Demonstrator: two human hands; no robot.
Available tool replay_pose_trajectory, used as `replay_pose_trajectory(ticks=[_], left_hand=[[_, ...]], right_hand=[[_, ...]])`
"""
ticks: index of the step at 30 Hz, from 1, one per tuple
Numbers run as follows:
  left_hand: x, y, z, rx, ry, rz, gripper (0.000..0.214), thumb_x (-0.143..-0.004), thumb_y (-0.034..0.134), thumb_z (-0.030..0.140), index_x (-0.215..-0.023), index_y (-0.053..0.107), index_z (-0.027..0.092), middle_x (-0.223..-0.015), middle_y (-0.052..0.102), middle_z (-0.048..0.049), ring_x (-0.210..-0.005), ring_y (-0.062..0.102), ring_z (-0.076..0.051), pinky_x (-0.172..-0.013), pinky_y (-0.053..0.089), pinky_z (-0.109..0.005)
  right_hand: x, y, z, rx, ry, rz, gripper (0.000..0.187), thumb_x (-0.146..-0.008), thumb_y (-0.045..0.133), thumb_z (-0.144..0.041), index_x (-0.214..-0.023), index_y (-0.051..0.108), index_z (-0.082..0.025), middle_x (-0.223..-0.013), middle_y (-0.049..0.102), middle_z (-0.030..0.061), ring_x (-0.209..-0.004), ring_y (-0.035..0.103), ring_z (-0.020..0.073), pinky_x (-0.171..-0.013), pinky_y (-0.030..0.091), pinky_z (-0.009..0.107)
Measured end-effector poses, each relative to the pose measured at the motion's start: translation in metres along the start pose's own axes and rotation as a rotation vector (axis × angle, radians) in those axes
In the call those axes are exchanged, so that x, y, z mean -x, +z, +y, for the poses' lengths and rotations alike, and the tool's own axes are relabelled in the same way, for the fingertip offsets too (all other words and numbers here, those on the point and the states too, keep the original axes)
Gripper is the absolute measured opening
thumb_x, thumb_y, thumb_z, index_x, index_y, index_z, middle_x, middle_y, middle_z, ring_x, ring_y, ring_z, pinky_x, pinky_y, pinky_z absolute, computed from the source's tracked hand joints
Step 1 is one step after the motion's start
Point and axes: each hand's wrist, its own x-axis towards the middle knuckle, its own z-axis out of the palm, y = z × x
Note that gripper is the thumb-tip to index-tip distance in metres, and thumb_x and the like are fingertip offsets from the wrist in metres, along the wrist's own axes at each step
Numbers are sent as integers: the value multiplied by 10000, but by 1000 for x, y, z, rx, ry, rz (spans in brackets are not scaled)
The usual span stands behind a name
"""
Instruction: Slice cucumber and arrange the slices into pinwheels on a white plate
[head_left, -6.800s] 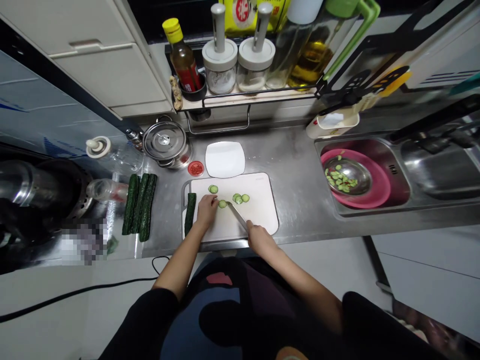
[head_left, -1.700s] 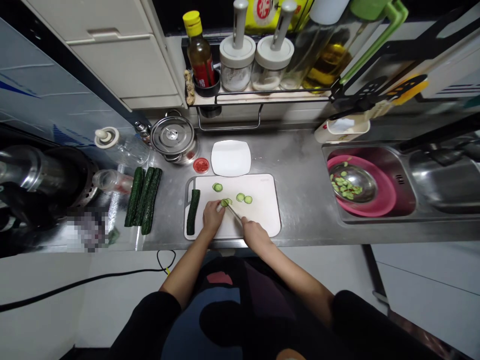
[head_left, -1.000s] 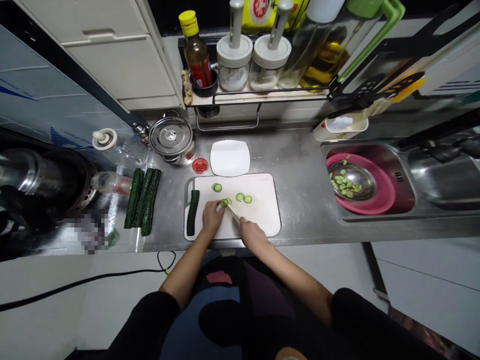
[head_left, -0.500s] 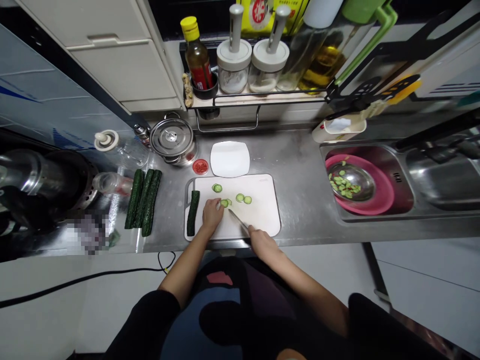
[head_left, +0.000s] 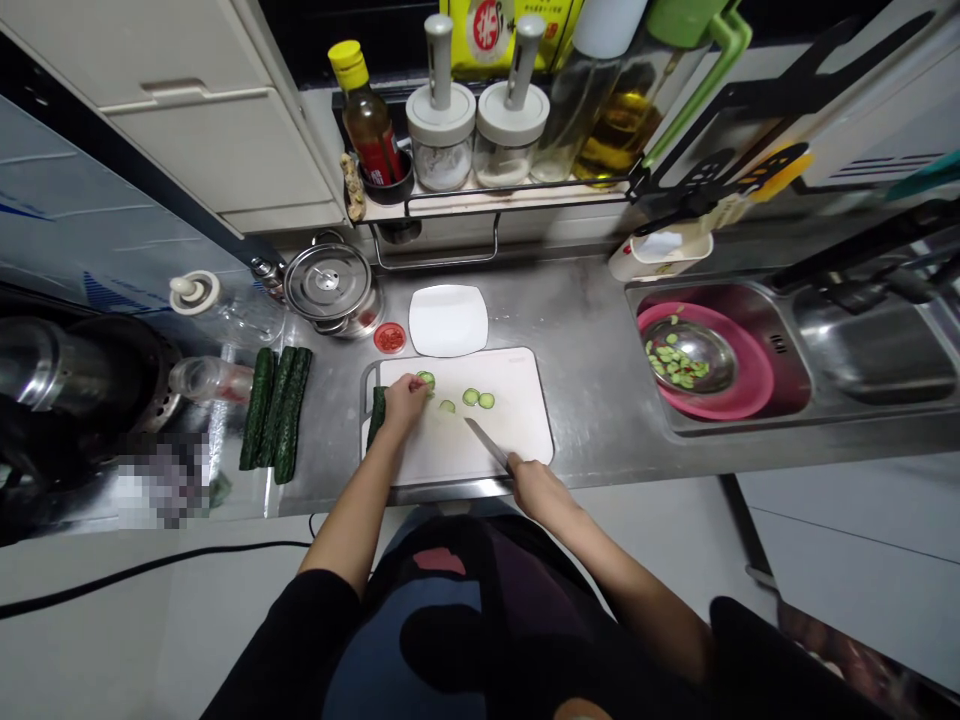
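Note:
A white cutting board lies on the steel counter in front of me. My left hand rests at its left side, fingers curled beside a cucumber slice and partly over the dark green cucumber piece. What the fingers hold is hidden. My right hand grips the handle of a knife, its blade lying low over the board's front, pointing toward the slices. More slices lie mid-board.
Three whole cucumbers lie left of the board. A white square plate, a small red dish and a lidded steel pot stand behind it. The sink holds a pink basin with a steel bowl of cuttings.
My left hand has moved left and back from the slices to the cucumber piece at the board's edge. My right hand has drawn the knife back toward the board's front.

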Motion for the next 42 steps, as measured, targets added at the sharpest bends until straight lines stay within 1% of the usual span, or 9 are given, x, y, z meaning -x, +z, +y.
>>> replay_pose_trajectory(ticks=[7,12,19,24,27,31,33,37,42], left_hand=[[-7,2,-1,-153,224,104,117,-775,573,164,-853,660,172,-924,634,-47,-774,576,-146,-808,453,-281],[19,19,-9,-350,365,-207,184,-750,622,160,-930,655,174,-926,621,-60,-936,574,-205,-853,454,-317],[13,15,2,-434,400,-302,71,-755,616,172,-801,666,147,-914,626,-95,-947,573,-232,-832,449,-330],[20,17,3,-255,322,-362,58,-737,617,135,-701,657,158,-727,648,-33,-757,596,-170,-736,459,-284],[38,39,8,-13,191,-338,29,-738,642,171,-724,666,163,-699,659,-3,-701,600,-140,-699,473,-260],[57,77,22,265,3,-480,123,-747,609,100,-837,681,143,-714,671,-5,-656,616,-123,-643,496,-243],[57,85,24,299,-26,-403,204,-797,529,75,-924,674,140,-784,678,-24,-673,624,-121,-655,505,-251],[41,71,18,47,212,-139,195,-795,569,114,-944,672,186,-948,642,-50,-871,602,-161,-827,479,-296],[23,55,18,-217,253,-222,215,-755,661,194,-969,650,208,-1012,565,-56,-945,554,-187,-827,449,-293]], right_hand=[[-1,-8,1,-2,34,15,369,-792,377,5,-1107,504,-142,-925,664,149,-896,636,237,-602,340,253],[-9,-20,5,10,91,57,365,-813,363,7,-1120,480,-152,-912,654,143,-898,625,228,-602,342,248],[-18,-25,3,30,78,88,349,-820,371,-27,-1121,485,-161,-904,650,137,-896,628,237,-619,364,259],[-19,-27,1,37,58,109,323,-829,363,-37,-1098,486,-167,-904,652,136,-884,634,235,-632,376,264],[-19,-33,3,38,70,151,329,-829,354,-39,-1105,484,-160,-906,654,146,-897,635,244,-647,387,271],[-17,-46,5,27,129,207,355,-846,326,-50,-1151,464,-164,-903,653,145,-902,639,245,-640,393,270],[-16,-50,6,27,146,220,339,-860,320,-63,-1151,462,-163,-892,651,139,-893,641,237,-636,393,264],[-16,-50,5,36,142,214,328,-854,336,-60,-1131,476,-165,-889,645,131,-903,637,233,-631,394,256],[-17,-41,2,43,107,203,354,-848,322,-47,-1138,481,-174,-903,647,134,-906,638,237,-650,405,268]])
